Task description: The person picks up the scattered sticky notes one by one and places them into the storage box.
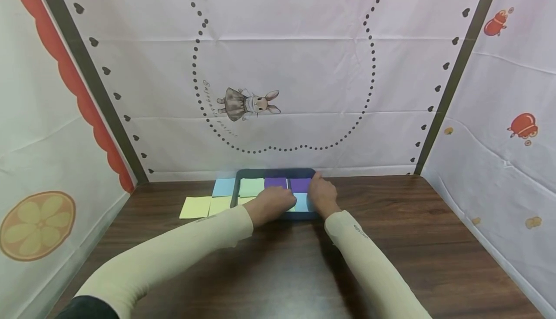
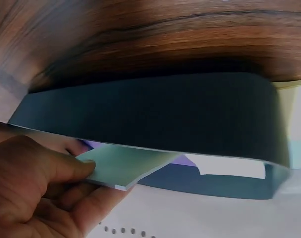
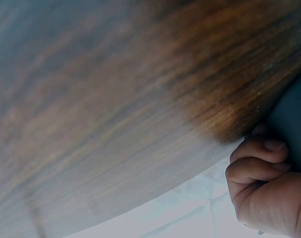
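A dark blue rectangular tray (image 1: 278, 172) stands at the table's back edge. Inside it lie a light green sticky-note pad (image 1: 251, 187), purple pads (image 1: 299, 185) and a light blue pad (image 1: 301, 202), side by side. Over the tray's near part is my left hand (image 1: 270, 205). Its thumb and fingers pinch a pale green sticky-note pad (image 2: 123, 166), which the left wrist view shows tilted at the tray's rim. At the tray's right end, my right hand (image 1: 323, 196) grips the wall with curled fingers (image 3: 254, 169).
Left of the tray, yellow pads (image 1: 195, 207) and a blue pad (image 1: 223, 187) lie on the dark wooden table (image 1: 278, 270). A printed white cloth (image 1: 295, 77) hangs right behind the tray, with more cloth along both sides.
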Action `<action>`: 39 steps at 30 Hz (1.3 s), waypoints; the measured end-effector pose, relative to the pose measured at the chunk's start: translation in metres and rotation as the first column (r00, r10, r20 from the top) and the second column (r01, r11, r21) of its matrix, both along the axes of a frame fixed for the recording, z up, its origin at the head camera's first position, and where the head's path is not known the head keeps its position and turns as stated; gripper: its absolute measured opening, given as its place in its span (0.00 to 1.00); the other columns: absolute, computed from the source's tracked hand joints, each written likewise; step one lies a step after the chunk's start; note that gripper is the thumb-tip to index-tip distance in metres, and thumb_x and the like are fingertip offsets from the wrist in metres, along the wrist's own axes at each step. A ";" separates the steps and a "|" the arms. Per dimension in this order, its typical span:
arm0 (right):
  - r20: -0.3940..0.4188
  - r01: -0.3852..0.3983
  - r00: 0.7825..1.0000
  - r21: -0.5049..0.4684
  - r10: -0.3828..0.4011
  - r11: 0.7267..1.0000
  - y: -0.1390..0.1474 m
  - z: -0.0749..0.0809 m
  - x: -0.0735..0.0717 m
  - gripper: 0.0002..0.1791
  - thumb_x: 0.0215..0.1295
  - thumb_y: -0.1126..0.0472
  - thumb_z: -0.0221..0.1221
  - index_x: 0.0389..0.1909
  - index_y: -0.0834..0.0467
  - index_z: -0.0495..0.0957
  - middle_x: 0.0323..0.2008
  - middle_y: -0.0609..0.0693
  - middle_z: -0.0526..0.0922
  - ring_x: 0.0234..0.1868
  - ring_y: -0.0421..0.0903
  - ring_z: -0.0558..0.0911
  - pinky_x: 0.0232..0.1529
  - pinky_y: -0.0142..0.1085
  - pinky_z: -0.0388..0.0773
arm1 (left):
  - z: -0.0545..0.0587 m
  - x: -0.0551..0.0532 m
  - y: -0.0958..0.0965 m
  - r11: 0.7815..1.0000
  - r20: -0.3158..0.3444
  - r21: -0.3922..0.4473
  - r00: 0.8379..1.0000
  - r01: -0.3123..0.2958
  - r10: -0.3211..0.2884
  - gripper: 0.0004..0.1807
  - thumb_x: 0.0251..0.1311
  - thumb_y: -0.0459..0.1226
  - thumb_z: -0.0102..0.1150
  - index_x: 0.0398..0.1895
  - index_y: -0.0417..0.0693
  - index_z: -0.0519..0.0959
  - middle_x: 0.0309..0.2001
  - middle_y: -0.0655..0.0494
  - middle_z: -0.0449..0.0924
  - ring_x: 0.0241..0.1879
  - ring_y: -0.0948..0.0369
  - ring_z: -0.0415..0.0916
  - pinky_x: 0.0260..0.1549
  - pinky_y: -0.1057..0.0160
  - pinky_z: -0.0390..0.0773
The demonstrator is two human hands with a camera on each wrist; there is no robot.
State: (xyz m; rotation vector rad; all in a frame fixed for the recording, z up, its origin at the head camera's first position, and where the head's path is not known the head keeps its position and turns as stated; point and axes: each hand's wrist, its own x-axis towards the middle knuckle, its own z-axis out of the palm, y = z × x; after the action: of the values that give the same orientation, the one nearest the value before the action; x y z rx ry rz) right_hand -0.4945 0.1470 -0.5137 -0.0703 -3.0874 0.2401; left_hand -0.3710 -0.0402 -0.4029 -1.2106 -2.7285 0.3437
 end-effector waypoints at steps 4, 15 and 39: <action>-0.010 0.008 1.000 0.001 -0.008 1.000 -0.001 0.001 0.001 0.11 0.86 0.58 0.50 0.52 0.63 0.72 0.31 0.57 0.85 0.31 0.54 0.88 0.25 0.47 0.83 | 0.004 0.002 0.008 1.000 0.031 -0.019 1.000 0.003 -0.003 0.09 0.78 0.29 0.64 0.41 0.49 0.90 0.38 0.52 0.93 0.30 0.58 0.84 0.36 0.56 0.91; 0.027 0.035 0.999 -0.028 -0.034 0.999 -0.003 0.001 -0.004 0.13 0.87 0.58 0.48 0.57 0.64 0.72 0.38 0.61 0.89 0.36 0.58 0.92 0.32 0.52 0.89 | 0.006 0.005 0.022 0.997 -0.003 -0.081 1.000 0.005 -0.006 0.08 0.77 0.30 0.66 0.42 0.50 0.92 0.38 0.53 0.93 0.33 0.57 0.88 0.37 0.55 0.92; -0.010 0.012 1.000 -0.020 -0.012 1.000 0.003 -0.016 -0.015 0.14 0.86 0.58 0.48 0.56 0.65 0.72 0.38 0.62 0.90 0.39 0.60 0.93 0.33 0.54 0.89 | -0.019 -0.035 0.014 0.993 0.236 0.084 0.970 -0.082 0.060 0.02 0.76 0.31 0.67 0.43 0.43 0.87 0.39 0.47 0.93 0.37 0.54 0.90 0.44 0.54 0.92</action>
State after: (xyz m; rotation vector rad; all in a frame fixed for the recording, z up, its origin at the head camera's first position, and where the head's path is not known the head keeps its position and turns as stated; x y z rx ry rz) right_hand -0.5096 0.1498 -0.5292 -0.0880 -3.0736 0.2701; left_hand -0.4062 -0.0263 -0.4223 -1.1999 -2.9541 0.0835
